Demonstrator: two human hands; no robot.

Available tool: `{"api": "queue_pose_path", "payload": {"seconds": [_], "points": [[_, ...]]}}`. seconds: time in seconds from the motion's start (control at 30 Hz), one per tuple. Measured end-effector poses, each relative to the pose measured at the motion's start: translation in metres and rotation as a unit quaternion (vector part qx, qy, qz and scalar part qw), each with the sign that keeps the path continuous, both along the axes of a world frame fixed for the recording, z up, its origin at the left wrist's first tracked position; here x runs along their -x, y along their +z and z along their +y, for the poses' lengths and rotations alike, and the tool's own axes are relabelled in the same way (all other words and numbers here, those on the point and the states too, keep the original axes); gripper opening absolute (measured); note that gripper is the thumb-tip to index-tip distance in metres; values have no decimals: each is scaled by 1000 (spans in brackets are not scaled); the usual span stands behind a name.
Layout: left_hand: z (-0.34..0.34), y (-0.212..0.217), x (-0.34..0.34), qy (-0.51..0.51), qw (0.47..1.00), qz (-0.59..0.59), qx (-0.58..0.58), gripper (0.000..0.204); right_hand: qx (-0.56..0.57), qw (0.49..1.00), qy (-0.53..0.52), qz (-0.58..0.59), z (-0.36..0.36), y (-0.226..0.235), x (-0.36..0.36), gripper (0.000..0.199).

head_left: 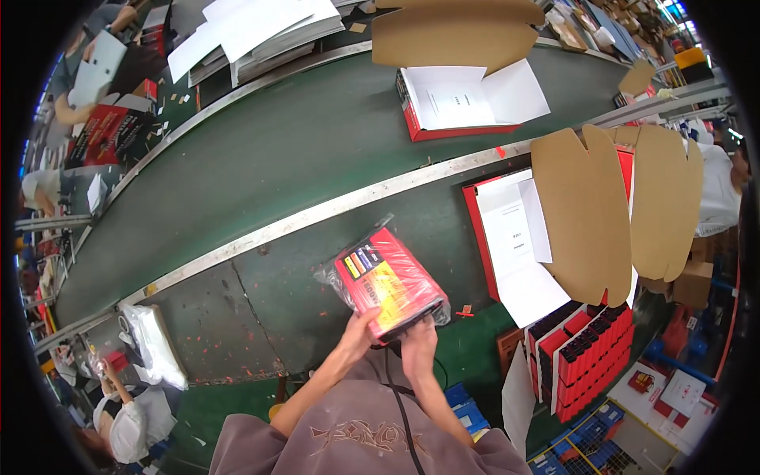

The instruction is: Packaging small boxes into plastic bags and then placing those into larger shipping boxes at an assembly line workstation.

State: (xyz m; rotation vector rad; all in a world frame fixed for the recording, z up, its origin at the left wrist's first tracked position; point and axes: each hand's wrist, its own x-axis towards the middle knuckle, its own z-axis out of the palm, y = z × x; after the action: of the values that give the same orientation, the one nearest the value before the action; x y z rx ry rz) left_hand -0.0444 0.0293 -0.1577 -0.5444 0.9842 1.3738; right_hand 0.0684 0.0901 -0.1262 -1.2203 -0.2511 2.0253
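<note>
Scuffed dark desk [214,317] stretches beyond the bagged red box [396,277], held near its edge. Left hand [361,331] clamps the box's side; right hand [419,350] meets its near end, grip hidden. Slick plastic [325,275] could slip, causing a drop. Long axis slants, far end pointing away, leftward.

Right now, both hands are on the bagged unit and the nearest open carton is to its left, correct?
Wrong side: head view shows the nearest open carton right of the bagged unit. Left hand and right hand are on that unit.
</note>
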Motion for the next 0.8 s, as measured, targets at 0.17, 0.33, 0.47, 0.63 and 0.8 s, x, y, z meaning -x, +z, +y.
{"api": "queue_pose_path", "payload": {"seconds": [0.17, 0.33, 0.47, 0.63, 0.8], "points": [[30, 18, -12, -140, 986, 88, 21, 51, -79, 977, 61, -189, 63, 3, 12, 52], [49, 31, 17, -246, 932, 234, -124, 28, -239, 945, 18, -220, 209, 59, 14, 50], [62, -9, 74, -155, 926, 337, 74, 15, -413, 864, 79, -276, 378, 59, 38, 37], [128, -47, 144, -105, 911, 393, 68, 13, -415, 823, 241, -303, 557, 27, 82, 38], [240, -85, 183, -113, 857, 502, 11, 14, -198, 875, 341, -280, 616, -76, 108, 41]]}}
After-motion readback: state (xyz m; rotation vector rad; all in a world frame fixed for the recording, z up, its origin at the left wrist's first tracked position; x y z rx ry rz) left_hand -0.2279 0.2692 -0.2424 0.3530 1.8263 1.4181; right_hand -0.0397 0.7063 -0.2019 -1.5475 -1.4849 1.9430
